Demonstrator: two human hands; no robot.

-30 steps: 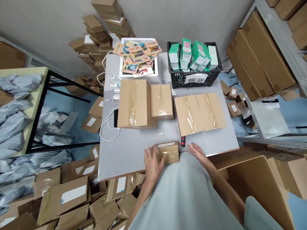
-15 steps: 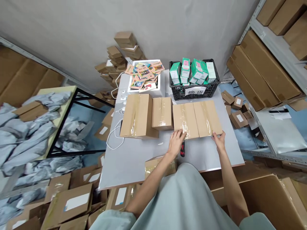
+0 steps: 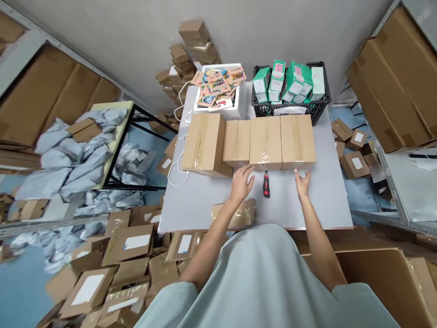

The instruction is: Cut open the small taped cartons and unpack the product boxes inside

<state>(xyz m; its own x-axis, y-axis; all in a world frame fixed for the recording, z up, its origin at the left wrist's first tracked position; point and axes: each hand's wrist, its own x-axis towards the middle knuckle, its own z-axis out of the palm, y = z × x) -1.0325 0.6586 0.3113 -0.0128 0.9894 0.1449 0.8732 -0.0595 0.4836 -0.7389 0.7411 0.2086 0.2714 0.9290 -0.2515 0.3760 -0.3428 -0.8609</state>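
Head: taped cartons (image 3: 266, 140), crate (image 3: 319, 110) of apparently closed green boxes (image 3: 295, 82)

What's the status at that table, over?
Left hand and right hand open, empty. Four boxes in a row beyond them. Red-and-black tool lying between the hands.

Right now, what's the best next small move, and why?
I'd probably bring the right hand to the knife: it lies between that hand and the left hand, both hands look empty, and the lone taped box looks shut.
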